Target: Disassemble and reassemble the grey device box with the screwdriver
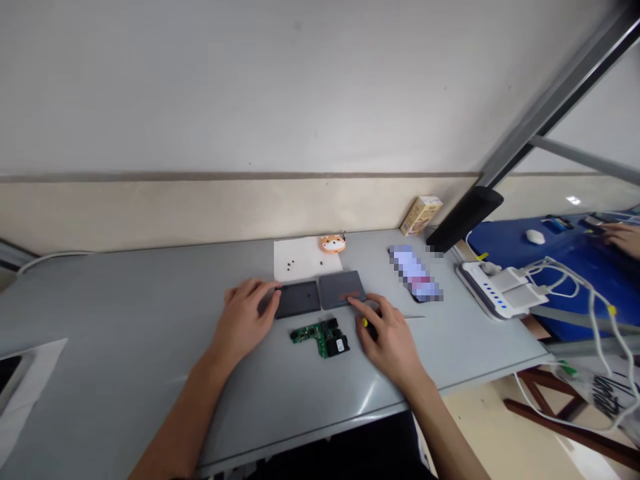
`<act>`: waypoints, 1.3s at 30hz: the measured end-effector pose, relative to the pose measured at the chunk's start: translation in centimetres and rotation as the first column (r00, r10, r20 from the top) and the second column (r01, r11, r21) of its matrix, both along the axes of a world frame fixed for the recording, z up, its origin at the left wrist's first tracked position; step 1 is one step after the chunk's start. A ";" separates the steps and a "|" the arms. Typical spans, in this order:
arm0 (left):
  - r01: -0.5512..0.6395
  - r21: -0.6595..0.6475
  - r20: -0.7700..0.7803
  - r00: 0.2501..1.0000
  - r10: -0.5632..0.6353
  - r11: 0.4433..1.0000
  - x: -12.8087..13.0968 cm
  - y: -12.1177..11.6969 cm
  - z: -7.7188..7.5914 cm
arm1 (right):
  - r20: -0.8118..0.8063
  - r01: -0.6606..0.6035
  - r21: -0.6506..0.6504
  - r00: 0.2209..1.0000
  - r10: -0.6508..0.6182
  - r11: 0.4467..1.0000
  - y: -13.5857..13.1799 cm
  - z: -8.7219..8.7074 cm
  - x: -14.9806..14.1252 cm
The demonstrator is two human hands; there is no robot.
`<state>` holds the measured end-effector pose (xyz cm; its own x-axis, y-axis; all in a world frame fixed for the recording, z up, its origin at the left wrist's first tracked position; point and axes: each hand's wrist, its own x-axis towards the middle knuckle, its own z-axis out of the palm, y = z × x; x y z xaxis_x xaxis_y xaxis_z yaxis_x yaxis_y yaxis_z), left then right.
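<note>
Two dark grey halves of a flat plastic case lie side by side: a hollow shell (297,300) on the left and a cover (340,287) on the right. My left hand (247,310) rests at the shell's left edge, thumb and index finger apart and touching it. With its index finger stretched onto the cover's near right corner, my right hand (387,333) lies spread on the table. Beneath that hand is a screwdriver (415,317), yellow at one end, mostly hidden; its thin shaft pokes out to the right. A green circuit board (320,337) with black parts lies between my hands.
Behind the case, white paper (283,270) bears several tiny dark screws (290,265) and an orange animal-faced case (333,244). To the right are a phone (413,273), a small box (421,215) and a white charging station (500,293) with cables. Another person's hand (623,237) shows far right.
</note>
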<state>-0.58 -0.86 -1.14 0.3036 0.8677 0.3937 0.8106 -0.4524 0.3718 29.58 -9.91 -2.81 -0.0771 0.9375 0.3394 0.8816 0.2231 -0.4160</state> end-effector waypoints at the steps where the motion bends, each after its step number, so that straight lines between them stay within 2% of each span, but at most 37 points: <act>1: -0.004 -0.023 0.006 1.000 0.005 1.000 -0.2 0.1 -0.1 | 0.001 -0.002 -0.001 1.000 0.002 1.000 0.0 0.0 0.0; 7: -0.004 -0.126 0.124 0.992 0.020 0.992 -0.3 0.6 -0.7 | 0.008 0.007 -0.014 1.000 -0.007 1.000 0.2 0.3 -0.1; 12: 0.025 -0.126 0.179 0.984 -0.002 0.992 -0.4 1.0 -1.1 | 0.027 0.051 -0.009 0.998 -0.051 0.999 0.4 0.2 -0.2; 16: -0.029 -0.083 0.123 0.992 0.039 0.996 -0.4 1.0 -1.3 | 0.041 0.041 0.001 0.998 -0.041 0.999 0.5 -0.1 -0.1; 20: -0.041 -0.124 0.054 0.997 0.048 0.991 -0.4 0.8 -1.3 | 0.049 0.038 0.011 0.998 -0.039 0.999 0.4 -0.2 0.0; 28: -0.068 -0.131 0.081 0.994 0.079 0.989 -0.7 1.1 -1.9 | 0.051 0.035 0.009 0.998 -0.036 0.999 0.6 -0.1 0.0; 33: -0.076 -0.097 0.080 0.993 0.084 0.992 -0.4 0.9 -1.7 | 0.047 0.030 -0.012 0.998 -0.029 0.999 0.4 0.1 -0.2; 36: -0.090 -0.053 0.078 0.993 0.094 0.995 -0.3 0.7 -1.5 | -0.032 0.080 -0.031 0.996 -0.081 0.996 0.2 0.3 -0.3; 39: -0.090 -0.070 0.074 0.993 0.095 0.994 -0.2 0.6 -1.4 | -0.058 0.123 -0.049 0.990 -0.126 0.991 0.1 0.4 -0.3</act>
